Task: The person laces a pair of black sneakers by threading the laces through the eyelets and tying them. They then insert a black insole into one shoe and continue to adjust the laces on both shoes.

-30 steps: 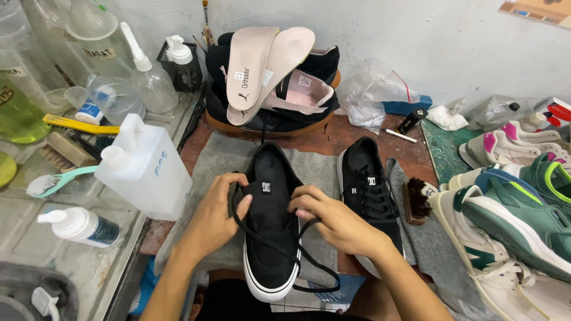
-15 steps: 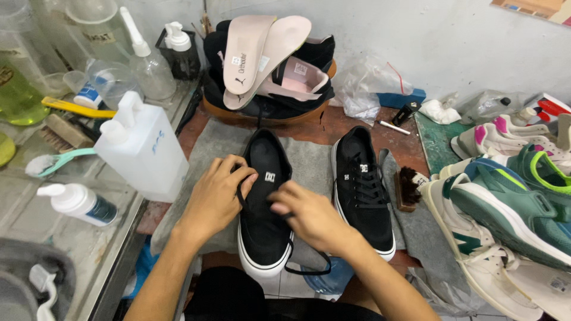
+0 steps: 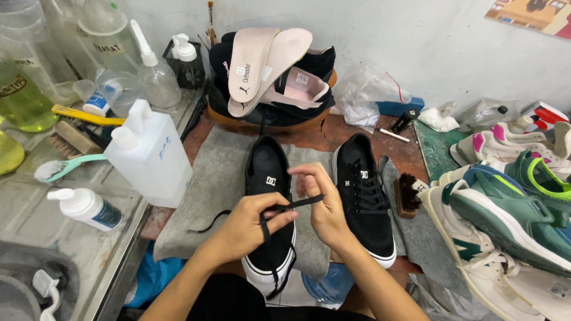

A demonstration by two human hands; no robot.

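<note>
From the head camera, both hands meet over a black shoe (image 3: 269,178) with a white sole, lying toe toward the person on a grey cloth (image 3: 217,178). The left hand (image 3: 250,229) pinches a black lace (image 3: 291,205) between thumb and fingers — the lace runs taut across to the right hand (image 3: 321,205), whose fingers close on its other end. A loose stretch of lace trails left over the cloth. The matching shoe (image 3: 366,202) sits just beside, laced. A white plastic jug (image 3: 148,154) stands near on the left.
</note>
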